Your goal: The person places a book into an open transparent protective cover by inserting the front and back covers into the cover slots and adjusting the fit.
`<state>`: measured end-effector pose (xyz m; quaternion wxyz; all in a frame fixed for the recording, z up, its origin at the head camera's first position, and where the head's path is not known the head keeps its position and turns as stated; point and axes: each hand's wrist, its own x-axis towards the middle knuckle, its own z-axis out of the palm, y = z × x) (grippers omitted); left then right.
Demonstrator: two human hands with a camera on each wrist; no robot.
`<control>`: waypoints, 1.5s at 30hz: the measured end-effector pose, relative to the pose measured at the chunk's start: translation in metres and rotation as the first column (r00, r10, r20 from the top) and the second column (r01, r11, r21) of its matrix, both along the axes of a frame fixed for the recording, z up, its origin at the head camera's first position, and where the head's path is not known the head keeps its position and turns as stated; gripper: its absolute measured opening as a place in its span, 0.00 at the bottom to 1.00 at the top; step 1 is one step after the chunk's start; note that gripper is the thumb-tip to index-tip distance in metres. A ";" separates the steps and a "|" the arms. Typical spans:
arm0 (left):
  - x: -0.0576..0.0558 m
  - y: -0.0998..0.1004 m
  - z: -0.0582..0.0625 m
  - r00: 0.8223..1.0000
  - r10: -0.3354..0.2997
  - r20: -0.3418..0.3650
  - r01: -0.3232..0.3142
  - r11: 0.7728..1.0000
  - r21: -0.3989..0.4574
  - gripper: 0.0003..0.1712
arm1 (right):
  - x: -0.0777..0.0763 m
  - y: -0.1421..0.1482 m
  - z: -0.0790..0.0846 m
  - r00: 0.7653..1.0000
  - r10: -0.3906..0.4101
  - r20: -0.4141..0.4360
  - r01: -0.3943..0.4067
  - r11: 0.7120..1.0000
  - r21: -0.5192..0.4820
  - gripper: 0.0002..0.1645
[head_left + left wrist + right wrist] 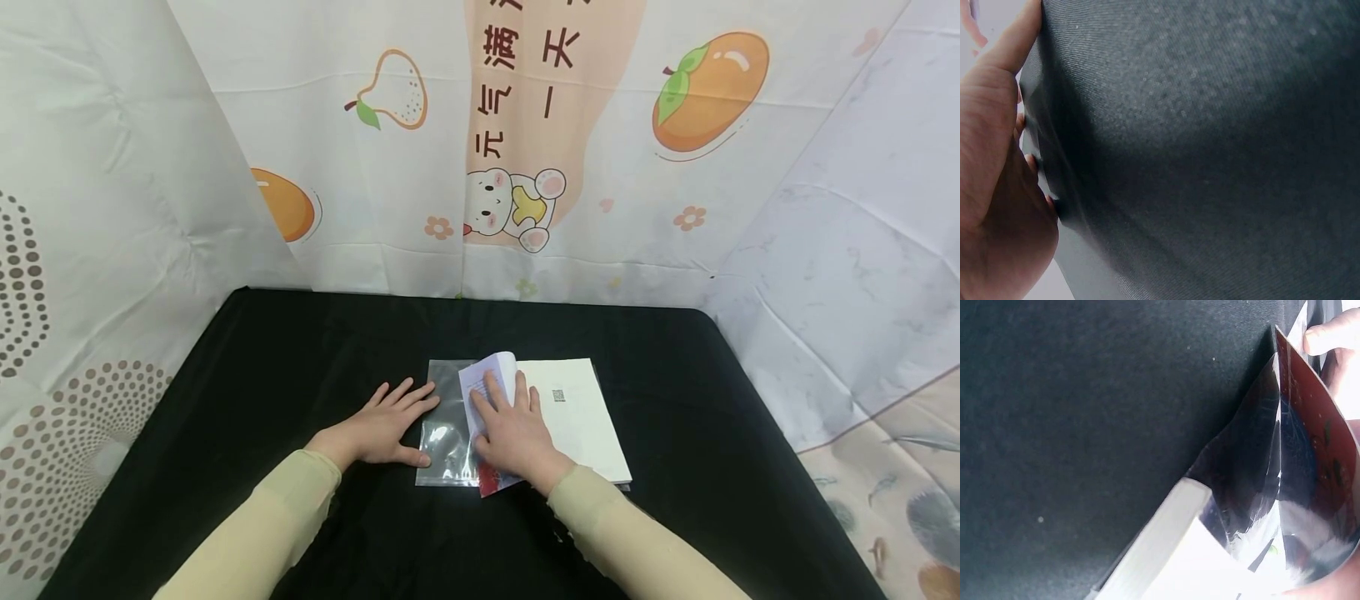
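An open book lies on the black cloth, its cream page [588, 429] with a small printed code facing up at right. Its purple-and-red cover [480, 375] is turned over to the left, curving up near the spine. My right hand [517, 433] rests on this cover with fingers extended and spread. Under the cover, a clear plastic sheet [446, 454] sticks out leftward. My left hand [382, 429] lies spread, fingertips and thumb at the sheet's left edge. In the right wrist view, the page block [1163, 540] and the cover's red side [1316, 390] show; most of the right hand is hidden.
Black cloth [360, 333] covers the table, with slight wrinkles beside the left hand. White printed curtains [375, 208] hang behind the table's far edge and along both sides.
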<state>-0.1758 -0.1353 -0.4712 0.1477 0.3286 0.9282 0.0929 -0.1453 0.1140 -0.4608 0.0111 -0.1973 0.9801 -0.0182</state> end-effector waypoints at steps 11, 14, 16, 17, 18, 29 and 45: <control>-0.002 -0.002 -0.008 1.000 -0.007 0.013 0.006 0.998 0.061 0.54 | 0.003 0.008 -0.002 0.998 0.043 -0.043 -0.047 0.993 -0.107 0.39; -0.003 -0.003 -0.012 1.000 -0.003 0.013 0.002 0.997 0.072 0.55 | 0.004 0.010 -0.002 0.997 0.060 -0.039 -0.064 0.988 -0.140 0.38; -0.003 -0.003 -0.013 1.000 -0.003 0.012 0.003 0.998 0.069 0.55 | 0.005 0.013 -0.001 0.997 0.073 -0.029 -0.077 0.984 -0.163 0.37; -0.003 -0.003 -0.012 1.000 -0.002 0.013 0.001 0.998 0.068 0.55 | 0.005 0.014 -0.001 0.996 0.081 -0.023 -0.084 0.980 -0.178 0.37; -0.003 -0.003 -0.011 1.000 -0.002 0.013 0.001 0.998 0.064 0.55 | 0.006 0.015 0.000 0.996 0.089 -0.018 -0.091 0.977 -0.191 0.37; 0.000 0.000 -0.003 1.000 0.005 0.015 -0.005 1.000 0.011 0.53 | 0.008 0.028 0.005 0.970 0.238 0.050 -0.210 0.926 -0.315 0.37; 0.000 0.001 -0.002 0.999 0.026 0.023 -0.026 1.000 -0.010 0.54 | 0.007 0.055 0.015 0.902 0.384 0.198 -0.314 0.897 -0.309 0.42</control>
